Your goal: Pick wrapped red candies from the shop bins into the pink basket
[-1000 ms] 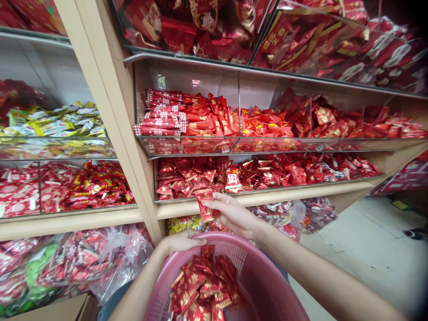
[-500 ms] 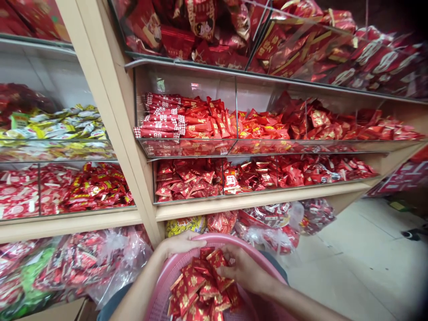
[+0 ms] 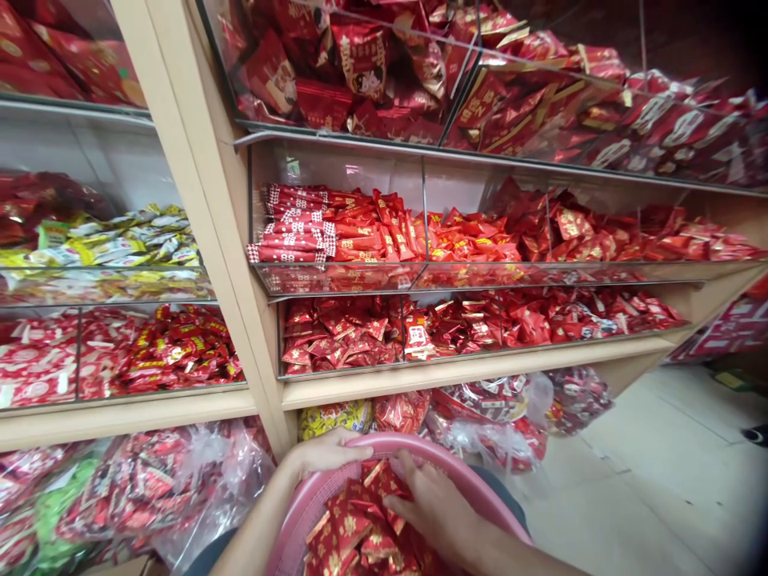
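A pink plastic basket with mesh sides is low in front of me. Loose red candy packets with gold flower prints are heaped inside it. At the far left of its rim, my left hand is closed around the edge, with the thumb lying along the top. My right hand reaches into the basket from the right and rests against the packets. Its thumb and fingers are apart, and no packet shows clearly gripped between them. Part of the heap is hidden beneath that hand.
Wooden shelves with clear-fronted bins of red packets stand ahead. A wooden upright divides them from bins on the left. Clear bags of sweets lie under the shelves, and another large bag is at lower left. Tiled floor shows at right.
My right hand has shifted slightly over the packets, and its fingers are spread wider on them. The left hand keeps its hold on the rim. The view has tilted up a little.
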Demonstrator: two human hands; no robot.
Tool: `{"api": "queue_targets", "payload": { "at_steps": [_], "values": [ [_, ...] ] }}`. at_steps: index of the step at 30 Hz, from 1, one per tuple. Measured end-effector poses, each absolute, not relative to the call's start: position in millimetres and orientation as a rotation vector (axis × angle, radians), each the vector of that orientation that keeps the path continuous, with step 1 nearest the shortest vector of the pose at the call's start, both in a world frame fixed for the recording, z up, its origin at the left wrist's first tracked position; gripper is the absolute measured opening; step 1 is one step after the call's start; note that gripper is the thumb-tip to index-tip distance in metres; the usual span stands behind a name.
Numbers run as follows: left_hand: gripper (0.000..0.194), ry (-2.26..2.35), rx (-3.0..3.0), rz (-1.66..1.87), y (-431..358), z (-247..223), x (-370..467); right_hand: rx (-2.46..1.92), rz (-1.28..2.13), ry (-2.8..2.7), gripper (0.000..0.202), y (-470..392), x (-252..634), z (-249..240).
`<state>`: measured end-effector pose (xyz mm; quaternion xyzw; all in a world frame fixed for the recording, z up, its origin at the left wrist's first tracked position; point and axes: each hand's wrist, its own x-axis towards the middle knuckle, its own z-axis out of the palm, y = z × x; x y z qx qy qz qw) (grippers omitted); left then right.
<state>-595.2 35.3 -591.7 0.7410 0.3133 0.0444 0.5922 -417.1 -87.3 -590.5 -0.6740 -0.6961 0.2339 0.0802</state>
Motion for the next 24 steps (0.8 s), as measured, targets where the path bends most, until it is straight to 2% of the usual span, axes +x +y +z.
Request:
{"api": "queue_targets", "payload": {
  "at_steps": [5,10,16,24],
  "values": [
    [0.047,0.733,1.721,0.090,36.6,-595.1,-596.0,-2.090,0.534,-2.224,0.044,-81.1,-419.1,-558.9],
    [0.049,0.739,1.726,0.096,38.5,-600.7,-596.5,-2.037,0.269,-2.159,0.035,-52.1,-423.4,-507.1],
    [0.053,0.761,1.735,0.097,37.7,-602.8,-595.7,-1.687,-0.077,-2.044,0.022,34.9,-441.4,-464.4],
    [0.050,0.786,1.763,0.101,39.4,-604.0,-598.1,-1.788,-0.274,-2.027,0.042,104.3,-469.4,-475.5]
  ]
}}
